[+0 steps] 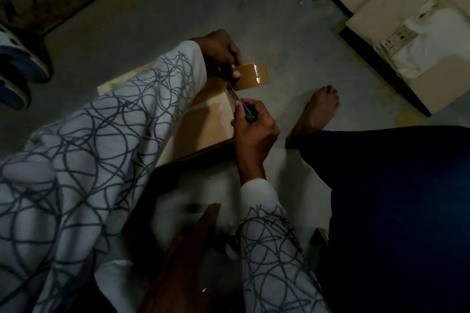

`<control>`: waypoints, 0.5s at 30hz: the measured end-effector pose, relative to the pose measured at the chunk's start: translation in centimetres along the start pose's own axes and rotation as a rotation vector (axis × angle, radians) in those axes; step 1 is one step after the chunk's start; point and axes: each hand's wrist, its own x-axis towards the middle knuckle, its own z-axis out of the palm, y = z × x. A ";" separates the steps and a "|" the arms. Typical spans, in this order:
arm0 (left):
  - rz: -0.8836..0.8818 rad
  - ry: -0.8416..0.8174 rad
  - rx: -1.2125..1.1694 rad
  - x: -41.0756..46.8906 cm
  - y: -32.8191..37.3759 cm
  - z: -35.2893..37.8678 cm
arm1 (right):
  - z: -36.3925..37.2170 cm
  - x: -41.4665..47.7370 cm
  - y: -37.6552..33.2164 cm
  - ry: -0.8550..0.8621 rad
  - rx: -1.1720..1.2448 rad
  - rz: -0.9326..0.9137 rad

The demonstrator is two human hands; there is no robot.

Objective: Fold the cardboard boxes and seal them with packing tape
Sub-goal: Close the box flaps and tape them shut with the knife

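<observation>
A cardboard box (206,119) lies on the concrete floor in front of me, partly hidden under my patterned left sleeve. My left hand (221,54) pinches a roll of brown packing tape (253,76) just beyond the box's far corner, and a strip of tape runs from the roll down to the box. My right hand (254,126) grips a small knife with a blue handle (243,107), its blade tip at the tape between the roll and the box edge.
Several folded, taped boxes (396,28) are stacked at the upper right. My bare foot (315,112) rests on the floor right of the box, with my dark trouser leg behind it. A blue and white sandal (23,63) lies at the left edge.
</observation>
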 end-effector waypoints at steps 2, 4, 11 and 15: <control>-0.008 0.008 -0.033 0.0 -0.1 -0.2 | 0.1 0.1 0.0 0.004 -0.034 -0.006; -0.014 0.023 -0.072 -0.1 -0.2 -0.1 | 0.2 0.3 0.0 -0.006 -0.074 -0.013; -0.010 0.088 -0.153 -0.2 -0.8 0.4 | 0.5 1.9 -0.7 -0.119 -0.244 0.110; -0.004 0.130 -0.229 -0.2 -1.2 0.9 | 0.2 1.4 -0.9 -0.072 -0.253 0.094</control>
